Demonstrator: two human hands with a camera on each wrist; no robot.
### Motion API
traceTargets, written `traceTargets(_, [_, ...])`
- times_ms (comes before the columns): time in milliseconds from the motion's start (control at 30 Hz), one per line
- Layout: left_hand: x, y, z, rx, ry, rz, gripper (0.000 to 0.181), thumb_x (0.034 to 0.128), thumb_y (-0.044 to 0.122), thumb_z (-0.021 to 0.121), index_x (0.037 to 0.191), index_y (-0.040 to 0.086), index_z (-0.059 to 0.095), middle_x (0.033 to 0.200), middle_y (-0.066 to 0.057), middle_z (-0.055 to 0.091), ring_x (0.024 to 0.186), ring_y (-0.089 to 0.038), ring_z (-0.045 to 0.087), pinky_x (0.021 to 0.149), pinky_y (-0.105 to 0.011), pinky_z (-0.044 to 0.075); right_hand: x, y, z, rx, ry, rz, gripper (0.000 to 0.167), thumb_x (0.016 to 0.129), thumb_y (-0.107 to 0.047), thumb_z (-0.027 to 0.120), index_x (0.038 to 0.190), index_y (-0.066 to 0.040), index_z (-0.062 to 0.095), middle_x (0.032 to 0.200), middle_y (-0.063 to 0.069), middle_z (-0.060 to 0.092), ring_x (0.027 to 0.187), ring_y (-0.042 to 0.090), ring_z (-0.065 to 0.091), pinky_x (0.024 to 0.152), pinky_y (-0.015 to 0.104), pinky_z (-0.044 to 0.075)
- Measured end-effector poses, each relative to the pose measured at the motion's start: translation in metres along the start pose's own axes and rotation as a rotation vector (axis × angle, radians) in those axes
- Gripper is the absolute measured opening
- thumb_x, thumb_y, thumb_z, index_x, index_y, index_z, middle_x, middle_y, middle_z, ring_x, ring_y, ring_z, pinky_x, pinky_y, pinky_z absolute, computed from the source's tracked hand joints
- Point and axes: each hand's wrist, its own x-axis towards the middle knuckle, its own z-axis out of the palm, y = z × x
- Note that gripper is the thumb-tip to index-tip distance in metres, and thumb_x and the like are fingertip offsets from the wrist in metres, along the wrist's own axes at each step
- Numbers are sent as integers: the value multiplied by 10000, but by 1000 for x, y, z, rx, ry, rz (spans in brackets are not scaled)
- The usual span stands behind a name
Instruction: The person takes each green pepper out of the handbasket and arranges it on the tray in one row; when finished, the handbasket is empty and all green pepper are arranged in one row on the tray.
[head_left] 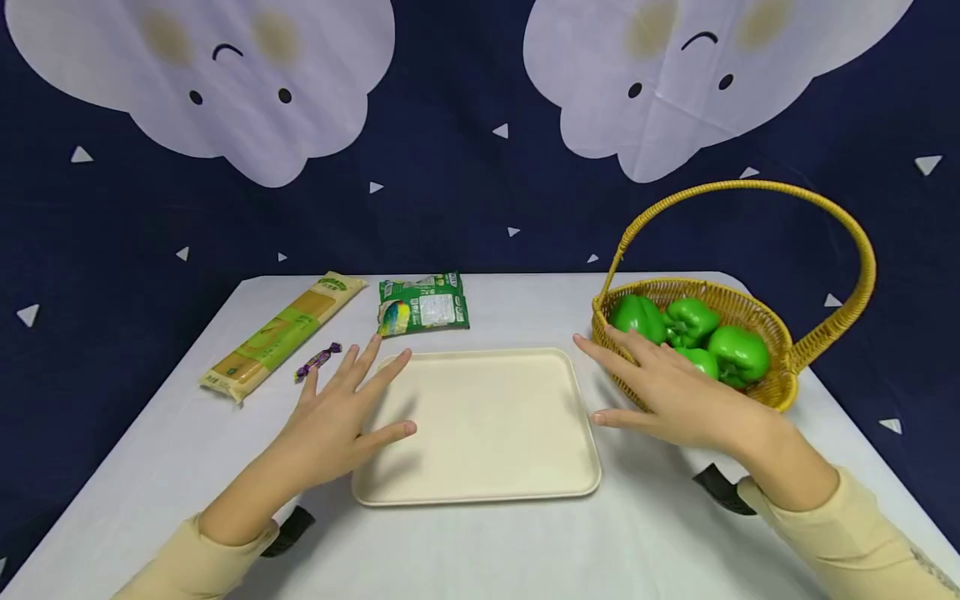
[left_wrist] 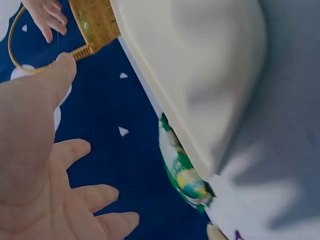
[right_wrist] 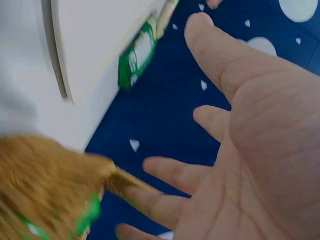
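Note:
Fingers spread, my left hand (head_left: 335, 425) hovers over the left edge of a cream tray (head_left: 480, 425) and holds nothing. My right hand (head_left: 667, 383) is held in the air between the tray's right side and a wicker basket (head_left: 783, 392), its fingers straight and bare of any object. Several green bell peppers (head_left: 738, 354) lie in the basket, partly behind that hand in the head view. Just beyond the left fingertips is a small purple wrapped candy (head_left: 318, 362). The left wrist view shows the left palm (left_wrist: 30, 200) with its fingers apart.
Behind the tray lies a green snack packet (head_left: 423, 303). A long yellow-green pack of noodles (head_left: 285, 335) rests slantwise at the back left. The basket's tall arched handle (head_left: 750, 185) rises at the right. A navy cloth (head_left: 465, 208) with clouds hangs behind the white table (head_left: 480, 550).

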Motion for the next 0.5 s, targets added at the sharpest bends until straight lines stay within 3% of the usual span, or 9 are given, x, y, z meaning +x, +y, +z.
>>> traceTargets(133, [-4, -15, 3, -80, -46, -18, 903, 971, 647, 700, 1713, 361, 272, 1819, -132, 136, 1631, -532, 210, 1164, -911, 160, 1, 13, -23, 3, -16, 29, 891, 1008, -667, 622, 1725, -412, 158, 1758, 184, 290, 1544, 497, 412, 1179, 751, 400])
traceTargets(233, [-8, -25, 8, -133, -77, -13, 925, 951, 666, 713, 1710, 350, 289, 1806, -167, 178, 1616, -553, 232, 1142, -917, 192, 5, 28, -39, -13, -10, 29, 895, 1025, -553, 682, 1735, -332, 184, 1697, 201, 381, 1485, 470, 487, 1127, 721, 472])
traceTargets(500, [-15, -45, 17, -275, -190, 44, 1016, 858, 691, 793, 1696, 370, 316, 1796, -217, 164, 1606, -594, 192, 1123, -938, 135, 24, 70, -63, -65, -18, -15, 792, 969, -109, 798, 1658, -142, 409, 1652, 227, 474, 1497, 518, 453, 1169, 718, 430])
